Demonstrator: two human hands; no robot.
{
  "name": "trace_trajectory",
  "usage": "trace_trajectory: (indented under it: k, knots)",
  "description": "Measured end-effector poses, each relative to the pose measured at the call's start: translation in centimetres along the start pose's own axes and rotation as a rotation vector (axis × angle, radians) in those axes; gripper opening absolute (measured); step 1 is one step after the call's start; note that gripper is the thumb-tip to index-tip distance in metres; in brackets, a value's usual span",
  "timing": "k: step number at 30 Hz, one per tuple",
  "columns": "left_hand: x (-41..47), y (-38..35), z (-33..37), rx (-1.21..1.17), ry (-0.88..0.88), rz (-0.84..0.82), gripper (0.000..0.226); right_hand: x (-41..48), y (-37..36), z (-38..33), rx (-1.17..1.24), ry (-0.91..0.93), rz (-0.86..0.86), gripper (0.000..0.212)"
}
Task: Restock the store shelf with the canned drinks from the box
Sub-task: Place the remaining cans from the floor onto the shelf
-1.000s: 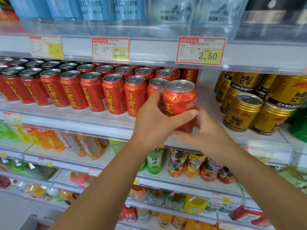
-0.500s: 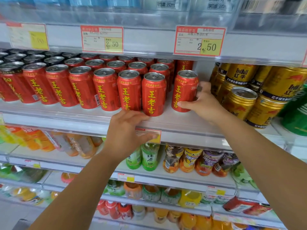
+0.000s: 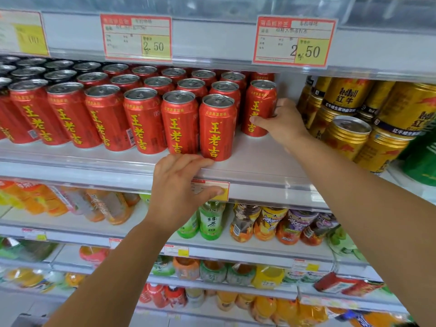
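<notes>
Rows of red cans with yellow lettering (image 3: 141,119) fill the middle shelf (image 3: 266,161). My right hand (image 3: 280,123) grips a slightly dented red can (image 3: 259,107) that stands on the shelf at the right end of the rows, thumb across its front and fingers behind it. My left hand (image 3: 181,187) rests on the shelf's front lip just below the nearest red can (image 3: 217,128), fingers curled over the edge and thumb on a price tag. It holds nothing. The box is out of view.
Gold energy drink cans (image 3: 346,135) are stacked right of the red cans, close to my right hand. Price tags (image 3: 295,41) hang from the shelf above. Bottled teas and juices (image 3: 212,220) fill the lower shelves. Bare shelf floor lies in front of the held can.
My right hand has carried the red can from in front of the shelf to the right end of the rows and set it down. My left hand let go and dropped to the shelf lip.
</notes>
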State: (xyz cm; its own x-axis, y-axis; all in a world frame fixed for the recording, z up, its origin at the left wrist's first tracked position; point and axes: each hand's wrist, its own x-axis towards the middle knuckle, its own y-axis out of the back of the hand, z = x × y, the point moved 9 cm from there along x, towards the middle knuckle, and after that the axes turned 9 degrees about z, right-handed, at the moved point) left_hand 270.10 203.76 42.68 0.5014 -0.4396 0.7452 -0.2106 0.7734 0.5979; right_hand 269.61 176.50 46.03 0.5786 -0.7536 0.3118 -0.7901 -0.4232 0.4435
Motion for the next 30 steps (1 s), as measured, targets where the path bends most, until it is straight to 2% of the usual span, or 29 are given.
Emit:
trace_trajectory:
  k: [17, 24, 26, 28, 30]
  knots:
    - [0.0, 0.3, 0.1, -0.018, -0.014, 0.032, 0.06, 2.2, -1.3, 0.7, 0.047, 0.018, 0.092, 0.058]
    - [-0.2, 0.5, 0.2, -0.05, 0.008, -0.019, 0.059, -2.3, 2.2, -0.4, -0.127, -0.006, 0.099, 0.076]
    - [-0.1, 1.4, 1.0, -0.1, 0.001, 0.032, 0.054, -5.7, 4.7, -2.1, -0.083, 0.07, 0.136, 0.063]
    - [-0.4, 2.7, 3.3, -0.181, -0.059, 0.123, 0.042, -10.2, 7.9, -3.1, 0.08, 0.158, 0.216, 0.047]
    - [-1.6, 2.7, 6.7, -0.282, -0.118, 0.128, 0.033, -15.2, 11.5, -2.1, 0.167, 0.182, 0.3, 0.033]
